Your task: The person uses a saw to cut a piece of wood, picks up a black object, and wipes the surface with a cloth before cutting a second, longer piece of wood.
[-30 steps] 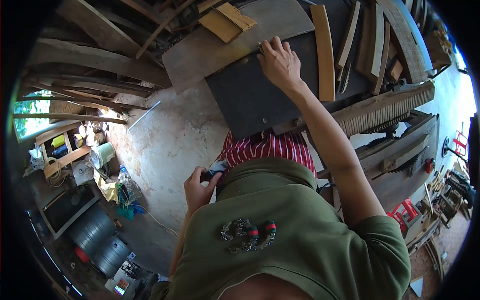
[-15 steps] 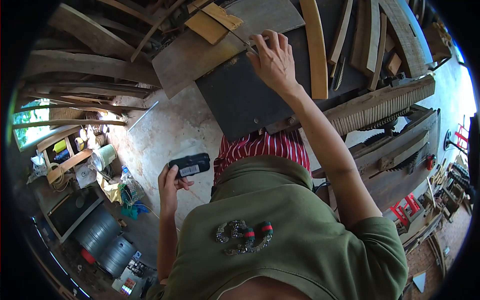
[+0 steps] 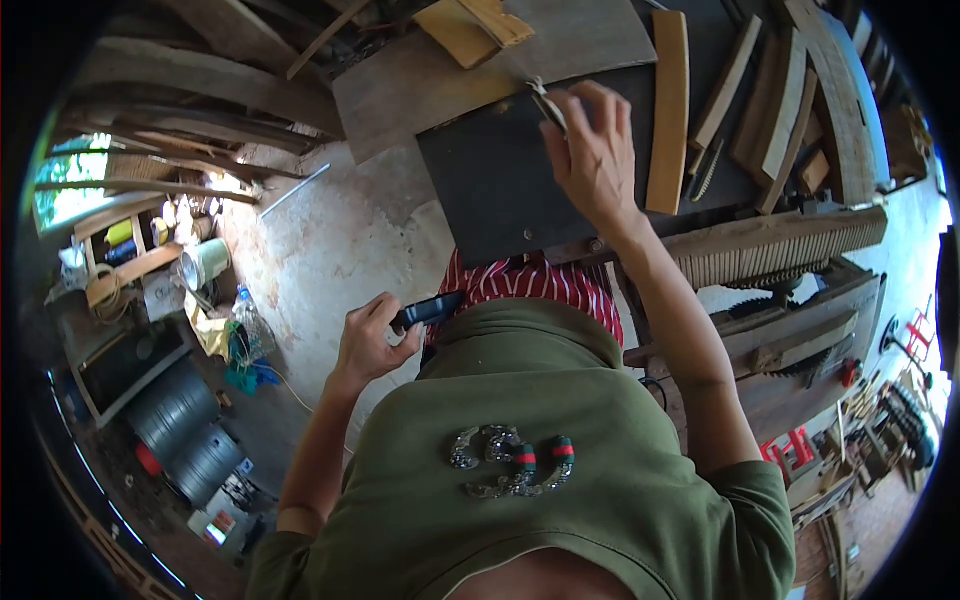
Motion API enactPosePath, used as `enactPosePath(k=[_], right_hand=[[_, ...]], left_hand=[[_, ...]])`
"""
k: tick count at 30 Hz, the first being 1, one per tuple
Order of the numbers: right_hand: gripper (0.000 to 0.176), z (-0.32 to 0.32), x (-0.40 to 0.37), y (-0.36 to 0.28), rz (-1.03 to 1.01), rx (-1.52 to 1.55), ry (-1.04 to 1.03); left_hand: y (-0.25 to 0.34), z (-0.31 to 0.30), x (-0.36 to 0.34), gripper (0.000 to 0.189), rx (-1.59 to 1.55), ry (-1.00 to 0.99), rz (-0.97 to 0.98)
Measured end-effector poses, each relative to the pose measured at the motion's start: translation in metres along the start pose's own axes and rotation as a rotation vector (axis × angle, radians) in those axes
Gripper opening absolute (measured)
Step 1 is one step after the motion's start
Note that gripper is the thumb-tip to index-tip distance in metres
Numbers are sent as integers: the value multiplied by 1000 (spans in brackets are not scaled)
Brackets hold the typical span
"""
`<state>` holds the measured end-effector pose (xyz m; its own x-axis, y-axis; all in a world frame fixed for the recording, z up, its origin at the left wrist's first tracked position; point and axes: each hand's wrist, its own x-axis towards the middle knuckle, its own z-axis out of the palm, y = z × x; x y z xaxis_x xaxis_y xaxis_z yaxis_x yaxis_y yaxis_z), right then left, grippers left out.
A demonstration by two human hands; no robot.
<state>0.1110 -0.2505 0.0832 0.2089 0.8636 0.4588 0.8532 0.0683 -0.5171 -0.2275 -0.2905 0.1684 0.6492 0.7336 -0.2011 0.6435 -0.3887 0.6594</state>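
Note:
My left hand [image 3: 370,342] is closed around one end of a small black handheld device [image 3: 432,311], low in front of the striped red garment. Its exact kind I cannot make out. Over the dark tabletop [image 3: 480,185], my right hand [image 3: 600,160] pinches a thin, slender tool [image 3: 546,108] with a pale tip pointing up and left. The fingers cover much of that tool. A grey-brown board [image 3: 400,112] lies along the far side of the tabletop, and a yellowish wood block [image 3: 465,35] rests on it. A curved wooden piece [image 3: 668,110] lies right of my right hand.
More curved wood pieces [image 3: 785,105] lie at the right of the table. Below them is a machine frame with a toothed circular blade [image 3: 825,360]. Long timbers [image 3: 200,120] lean at the upper left. Metal drums [image 3: 175,410] and a bucket [image 3: 205,262] stand at left.
My left hand has risen and moved right with the black device, now turned toward my body. My right hand has come back toward me and right, the thin tool still in its fingers.

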Motion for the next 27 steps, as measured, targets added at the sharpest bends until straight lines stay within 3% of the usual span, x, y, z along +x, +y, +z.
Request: enactPosePath(k=[4, 6, 8, 12, 14, 15, 20, 22, 23, 25, 27], right_hand=[[25, 5, -23, -31, -104, 195, -239], [22, 7, -30, -37, -120, 198, -256], [20, 9, -39, -39, 32, 368, -502], [20, 5, -49, -52, 76, 656, -744], [29, -1, -49, -65, 254, 816, -1110], [42, -4, -45, -73, 248, 855, -1236], [53, 20, -53, -102, 216, 990, -1419], [50, 36, -58, -109, 11, 980, -1406], [50, 38, -59, -111, 9, 974, -1409], [45, 39, -48, -120, 117, 968, -1608], [40, 43, -50, -122, 99, 951, -1569]], left_hand=[[-4, 3, -2, 16, -10, 35, 9], [-6, 4, -7, 17, 3, 57, 12], [-2, 5, -12, 19, -8, 57, 35], [-5, 16, -22, 18, -41, 143, 14], [-8, 20, -28, 18, -47, 179, 20], [-9, 24, -31, 18, -50, 192, 5], [-18, 40, -50, 17, -143, 303, -86], [-14, 39, -55, 17, -136, 349, -106], [-12, 38, -57, 17, -126, 388, -118], [-15, 39, -65, 18, -153, 391, -169], [-20, 35, -71, 22, -239, 370, -191]])
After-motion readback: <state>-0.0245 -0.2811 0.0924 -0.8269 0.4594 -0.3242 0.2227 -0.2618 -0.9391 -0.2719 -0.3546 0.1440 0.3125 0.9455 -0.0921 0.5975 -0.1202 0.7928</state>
